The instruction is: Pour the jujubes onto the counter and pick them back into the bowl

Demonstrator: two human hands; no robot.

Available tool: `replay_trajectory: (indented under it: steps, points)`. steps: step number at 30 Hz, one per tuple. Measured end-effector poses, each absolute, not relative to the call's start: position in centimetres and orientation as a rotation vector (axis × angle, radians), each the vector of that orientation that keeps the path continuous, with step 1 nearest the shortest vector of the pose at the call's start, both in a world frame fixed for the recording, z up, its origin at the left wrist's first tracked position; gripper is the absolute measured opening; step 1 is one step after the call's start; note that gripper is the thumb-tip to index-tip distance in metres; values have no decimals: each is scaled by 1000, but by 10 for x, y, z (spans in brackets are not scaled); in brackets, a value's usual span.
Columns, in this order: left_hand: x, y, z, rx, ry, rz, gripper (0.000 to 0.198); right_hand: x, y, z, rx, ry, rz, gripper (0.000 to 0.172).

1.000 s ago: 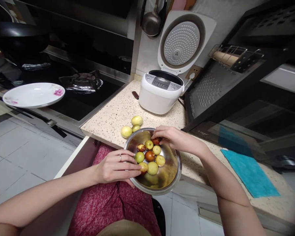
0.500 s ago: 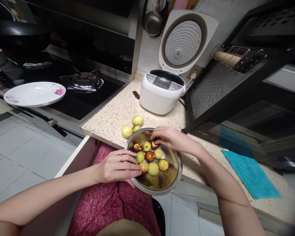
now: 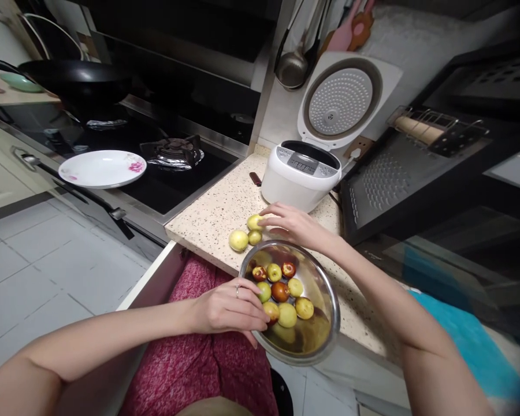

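My left hand (image 3: 233, 307) grips the near left side of a stainless steel bowl (image 3: 329, 338), its fingers over the rim and against a jujube (image 3: 271, 312) inside. Several green, yellow and reddish-brown jujubes lie in the bowl, which tilts at the counter's front edge above my lap. Beyond the rim, my right hand (image 3: 292, 225) has its fingers stretched out, the tips at the right end of a yellow-green jujube (image 3: 254, 222) on the counter. Two more jujubes, a larger one (image 3: 238, 240) and a smaller one (image 3: 255, 237), sit close by.
A white rice cooker (image 3: 290, 185) with its lid up stands behind the jujubes. To the left, a flowered white plate (image 3: 101, 169) rests on the black stove, near a wok (image 3: 75, 81). A dark oven (image 3: 416, 202) and a turquoise cloth (image 3: 472, 335) are at right.
My right hand has left the jujube inside the bowl and moved over the rim to one on the counter. My left hand stays at the bowl. The view has shifted left.
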State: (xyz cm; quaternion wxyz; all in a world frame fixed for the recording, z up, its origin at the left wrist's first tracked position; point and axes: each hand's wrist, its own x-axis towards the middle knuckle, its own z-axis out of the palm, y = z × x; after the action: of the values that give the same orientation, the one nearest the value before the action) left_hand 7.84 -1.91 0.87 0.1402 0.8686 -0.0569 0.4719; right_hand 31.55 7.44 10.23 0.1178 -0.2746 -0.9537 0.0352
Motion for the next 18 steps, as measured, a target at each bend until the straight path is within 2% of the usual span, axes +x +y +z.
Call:
replay_trajectory:
  steps: [5, 13, 18]
  points:
    - [82, -18, 5, 2493, -214, 1342, 10, 301, 91, 100, -690, -2956, -23, 30]
    - [83, -18, 3, 2534, -255, 1351, 11, 290, 103, 94, -663, -3091, -4, 41]
    - [82, -17, 2, 2540, -279, 1370, 11, 287, 105, 90, -630, -3103, 50, 33]
